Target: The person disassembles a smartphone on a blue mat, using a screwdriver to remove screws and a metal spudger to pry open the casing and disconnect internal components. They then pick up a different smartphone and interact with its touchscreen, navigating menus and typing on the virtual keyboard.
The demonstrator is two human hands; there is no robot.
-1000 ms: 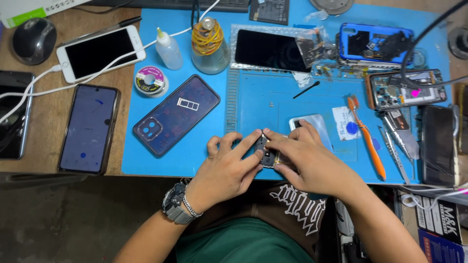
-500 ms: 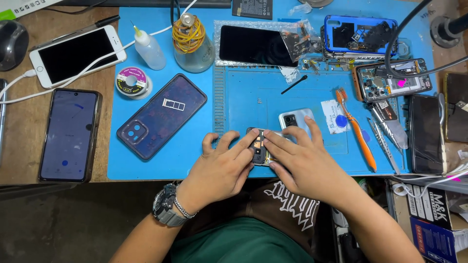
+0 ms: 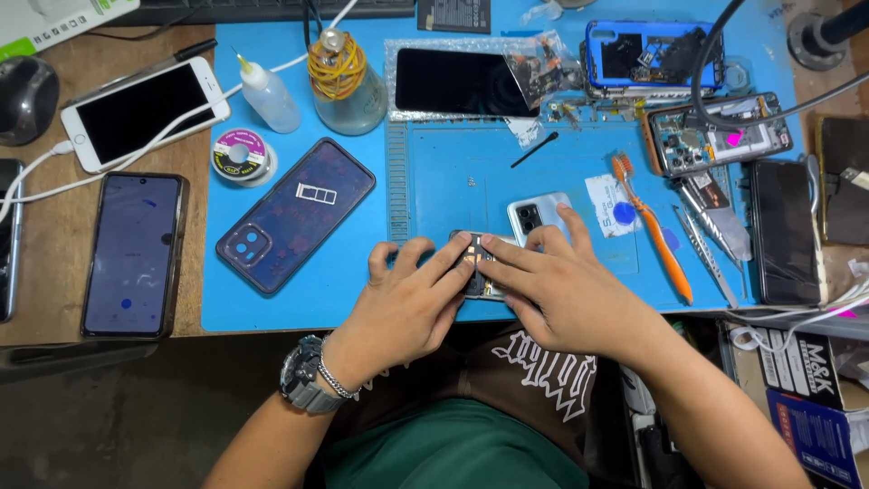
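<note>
My left hand and my right hand meet at the near edge of the blue work mat. Between their fingertips they grip a small opened phone, mostly covered by the fingers. A silver phone back cover lies just beyond my right hand, touching its fingers. A dark purple phone lies face down to the left of my left hand, with a small tray frame on it. A metal watch sits on my left wrist.
An orange toothbrush, tweezers and opened phones lie right. A solder spool, squeeze bottle and glass jar stand at the back left. Two phones rest on the wooden desk on the left.
Both hands stay on the small phone at the mat's near edge; the fingers have shifted slightly over it. The camera view has drifted a little.
</note>
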